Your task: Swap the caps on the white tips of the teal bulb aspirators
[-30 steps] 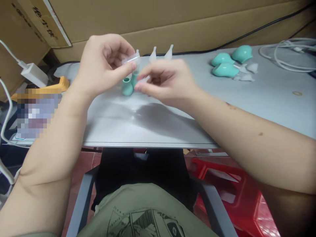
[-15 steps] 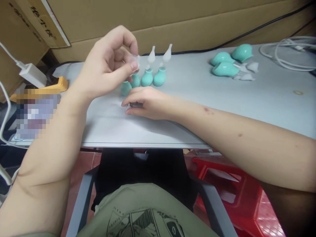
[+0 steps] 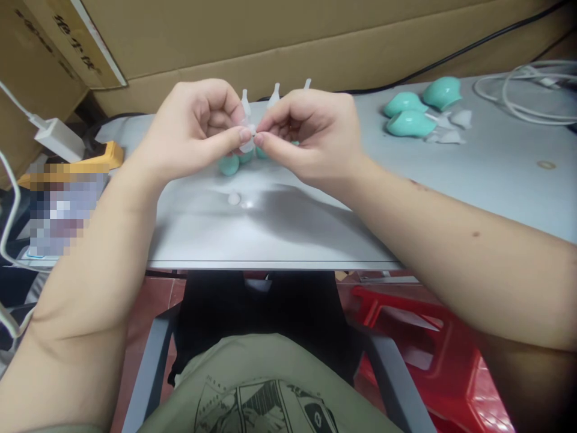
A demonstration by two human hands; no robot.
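Above the grey table, my left hand point(image 3: 202, 129) pinches a small translucent plastic piece point(image 3: 246, 144) between thumb and fingers. The fingertips of my right hand point(image 3: 311, 132) are pinched together at the right side of that piece, on a tiny part too small to make out. Behind and below the hands stand teal bulbs point(image 3: 228, 165), partly hidden. White pointed nozzles point(image 3: 274, 96) rise behind my fingers. A small whitish round piece point(image 3: 234, 198) lies on the table below the hands, beside a clear shiny piece point(image 3: 247, 205).
Several teal bulbs point(image 3: 410, 123) with whitish tips lie at the back right, near a coiled white cable point(image 3: 509, 111). A yellow power strip point(image 3: 112, 154) with a white charger point(image 3: 61, 139) is at the left. A thin ring point(image 3: 546, 165) lies far right. Cardboard point(image 3: 293, 42) walls the back.
My right hand has risen from the tabletop to meet my left hand at the translucent piece. My left hand has come down slightly. The small pieces on the table are now uncovered.
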